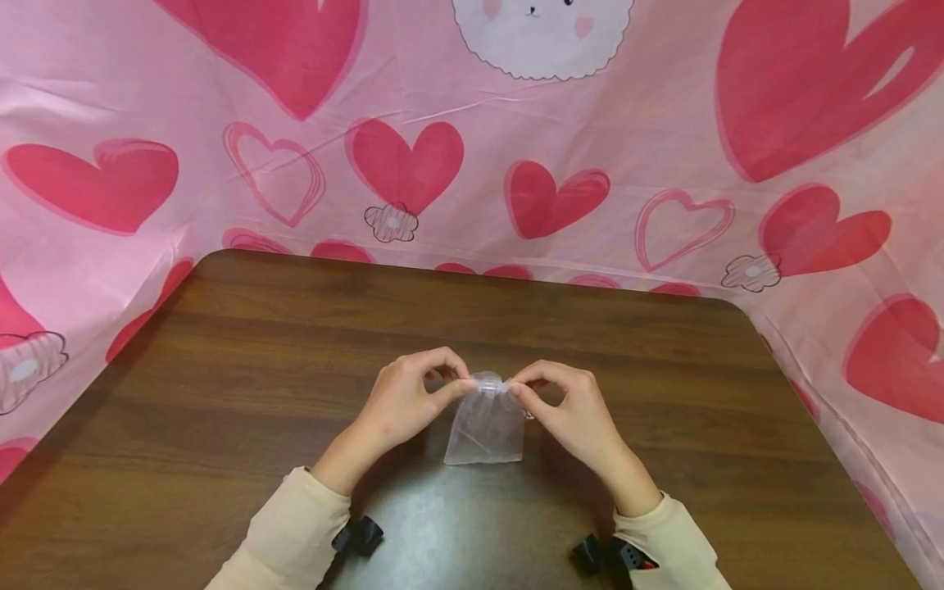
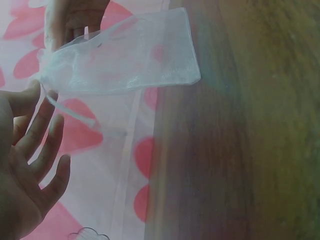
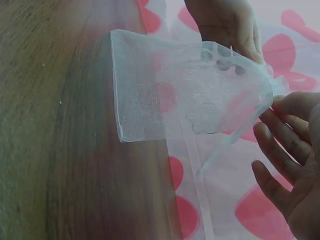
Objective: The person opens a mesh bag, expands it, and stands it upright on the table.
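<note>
A small sheer white drawstring pouch hangs between my two hands, its neck gathered at the top and its flat bottom edge toward me. My left hand pinches the left side of the neck between thumb and index finger. On the other side my right hand pinches the neck in the same way. The see-through mesh shows the cloth behind it in the left wrist view. A ribbon end dangles below my right fingertips in the right wrist view.
Under the hands lies a dark brown wooden table with rounded far corners. Pink cloth printed with red hearts stands around its back and sides. Black wrist devices sit at both cream sleeves.
</note>
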Demonstrator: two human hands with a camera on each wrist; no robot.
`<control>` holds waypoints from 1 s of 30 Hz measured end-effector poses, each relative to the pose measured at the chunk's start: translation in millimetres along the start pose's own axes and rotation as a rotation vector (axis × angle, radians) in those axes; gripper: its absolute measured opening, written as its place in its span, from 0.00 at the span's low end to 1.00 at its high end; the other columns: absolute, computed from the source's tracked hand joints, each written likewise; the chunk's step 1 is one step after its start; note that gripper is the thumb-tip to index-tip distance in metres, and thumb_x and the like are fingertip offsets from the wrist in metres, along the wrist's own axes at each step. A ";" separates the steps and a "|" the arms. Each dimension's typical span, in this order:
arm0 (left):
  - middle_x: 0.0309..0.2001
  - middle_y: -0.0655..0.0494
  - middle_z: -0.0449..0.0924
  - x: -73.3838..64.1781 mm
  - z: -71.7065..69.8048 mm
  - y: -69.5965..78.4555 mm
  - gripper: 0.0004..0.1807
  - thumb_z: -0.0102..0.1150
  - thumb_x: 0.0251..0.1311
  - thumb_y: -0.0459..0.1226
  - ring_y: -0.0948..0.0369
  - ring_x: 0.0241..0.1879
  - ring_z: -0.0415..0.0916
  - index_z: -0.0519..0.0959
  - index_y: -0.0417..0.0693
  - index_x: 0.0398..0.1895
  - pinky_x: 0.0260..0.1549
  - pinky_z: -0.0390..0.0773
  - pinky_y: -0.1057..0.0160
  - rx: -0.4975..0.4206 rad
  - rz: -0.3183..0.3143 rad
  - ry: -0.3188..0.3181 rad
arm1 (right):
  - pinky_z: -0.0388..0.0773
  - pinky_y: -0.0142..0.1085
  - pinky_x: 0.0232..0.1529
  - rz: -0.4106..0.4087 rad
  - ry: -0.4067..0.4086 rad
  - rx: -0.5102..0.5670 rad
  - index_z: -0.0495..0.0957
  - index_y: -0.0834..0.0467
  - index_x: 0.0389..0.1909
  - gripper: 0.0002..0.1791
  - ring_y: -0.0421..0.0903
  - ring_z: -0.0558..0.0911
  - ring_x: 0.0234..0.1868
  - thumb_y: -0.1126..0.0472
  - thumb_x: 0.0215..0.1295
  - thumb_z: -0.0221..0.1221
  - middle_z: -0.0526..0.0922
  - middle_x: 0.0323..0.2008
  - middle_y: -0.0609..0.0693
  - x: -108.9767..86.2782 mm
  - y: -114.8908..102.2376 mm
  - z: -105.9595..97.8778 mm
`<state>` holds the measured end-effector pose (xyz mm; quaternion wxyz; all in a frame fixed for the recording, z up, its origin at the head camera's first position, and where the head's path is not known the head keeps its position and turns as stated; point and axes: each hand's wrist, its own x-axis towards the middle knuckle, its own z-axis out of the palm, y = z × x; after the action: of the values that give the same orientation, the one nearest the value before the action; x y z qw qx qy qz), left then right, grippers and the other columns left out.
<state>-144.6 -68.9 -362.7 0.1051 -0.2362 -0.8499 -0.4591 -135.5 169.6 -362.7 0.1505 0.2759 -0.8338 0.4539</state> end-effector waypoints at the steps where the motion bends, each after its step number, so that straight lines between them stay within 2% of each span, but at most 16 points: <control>1: 0.29 0.73 0.79 0.0 -0.2 -0.1 0.07 0.73 0.55 0.43 0.71 0.33 0.76 0.81 0.60 0.30 0.41 0.78 0.56 -0.001 -0.004 0.001 | 0.79 0.42 0.36 0.002 0.003 0.002 0.86 0.53 0.33 0.07 0.38 0.82 0.33 0.69 0.60 0.68 0.86 0.31 0.40 -0.2 0.5 -0.4; 15: 0.29 0.73 0.79 0.2 -1.2 -1.8 0.07 0.72 0.56 0.45 0.71 0.34 0.76 0.81 0.62 0.31 0.41 0.78 0.55 -0.005 -0.021 0.002 | 0.78 0.44 0.36 0.009 0.006 0.006 0.86 0.54 0.33 0.05 0.39 0.82 0.34 0.68 0.60 0.68 0.86 0.31 0.40 -0.1 2.0 -3.8; 22: 0.29 0.73 0.79 1.0 -3.5 -1.7 0.07 0.72 0.56 0.45 0.71 0.33 0.76 0.81 0.62 0.31 0.40 0.77 0.59 -0.003 -0.030 0.008 | 0.76 0.41 0.36 0.012 0.023 -0.010 0.86 0.55 0.33 0.03 0.39 0.82 0.35 0.66 0.60 0.68 0.86 0.32 0.42 0.3 3.5 -6.5; 30: 0.28 0.73 0.79 1.5 -5.8 -3.7 0.07 0.72 0.55 0.47 0.71 0.32 0.76 0.82 0.63 0.30 0.41 0.76 0.59 0.000 -0.058 0.014 | 0.75 0.36 0.37 0.016 0.024 -0.022 0.86 0.51 0.33 0.07 0.39 0.82 0.34 0.68 0.60 0.68 0.86 0.31 0.39 1.3 1.9 -8.5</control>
<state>-148.0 -75.0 -361.6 0.0977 -0.2082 -0.8556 -0.4638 -137.6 177.2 -358.7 0.1598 0.2620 -0.8391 0.4492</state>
